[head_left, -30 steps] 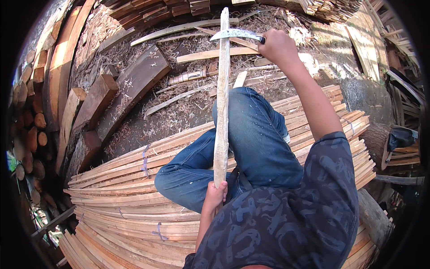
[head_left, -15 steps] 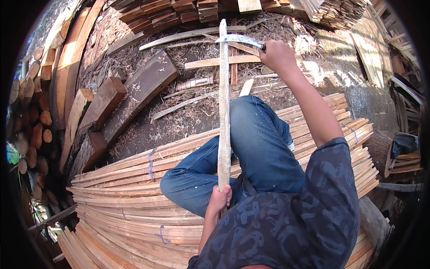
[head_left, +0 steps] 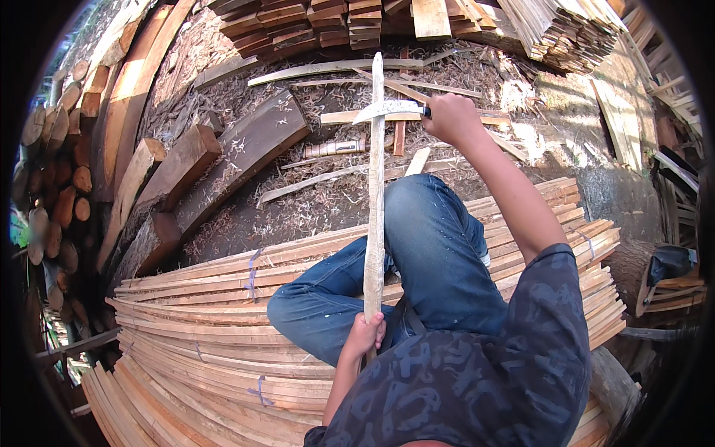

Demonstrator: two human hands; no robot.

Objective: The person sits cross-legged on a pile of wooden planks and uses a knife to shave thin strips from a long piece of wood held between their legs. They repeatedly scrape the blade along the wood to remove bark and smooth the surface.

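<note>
A long, pale wooden stick [head_left: 375, 216] runs from my lap up past my raised knee, its far end tapering to a narrow tip. Near its lower end, my left hand [head_left: 364, 333] is wrapped round it. My right hand [head_left: 453, 119], stretched far forward, grips the dark handle of a curved knife [head_left: 395, 109]. The knife's blade lies across the upper part of the stick, its tip pointing left. Most of the handle is hidden in my fist.
I sit on tied bundles of wooden strips [head_left: 216, 328]. Thick dark beams [head_left: 234, 156] lie at the left beside stacked round logs [head_left: 67, 216]. Shavings and loose slats [head_left: 320, 182] cover the ground ahead. Sawn boards [head_left: 305, 26] are piled at the far side.
The knife and my right hand have moved down the stick, toward me. My left hand keeps its hold on the lower end. The whole view has shifted slightly.
</note>
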